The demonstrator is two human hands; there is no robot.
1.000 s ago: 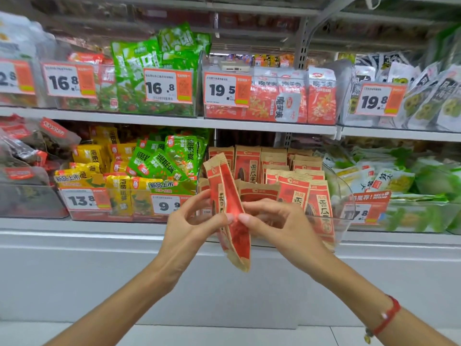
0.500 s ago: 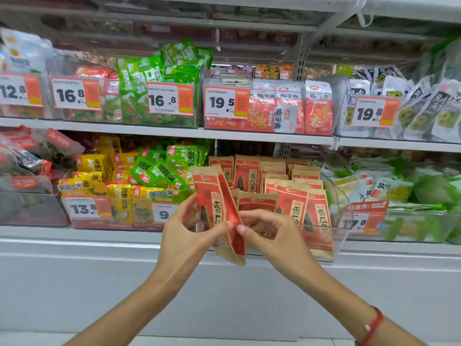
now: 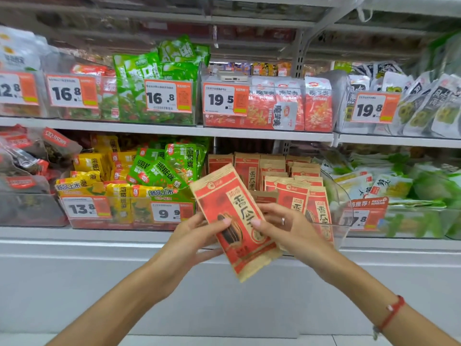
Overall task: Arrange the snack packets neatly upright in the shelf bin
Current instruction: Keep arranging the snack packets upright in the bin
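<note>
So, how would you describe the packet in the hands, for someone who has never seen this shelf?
On the lower shelf, find the clear bin of red and brown packets in the middle. In front of it, the left hand and right hand pinch one packet. Unlike the upright packets in the bin, it is tilted and outside the bin.

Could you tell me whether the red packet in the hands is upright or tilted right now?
Tilted. The red packet leans top-left, held in front of the clear bin by left hand and right hand.
</note>
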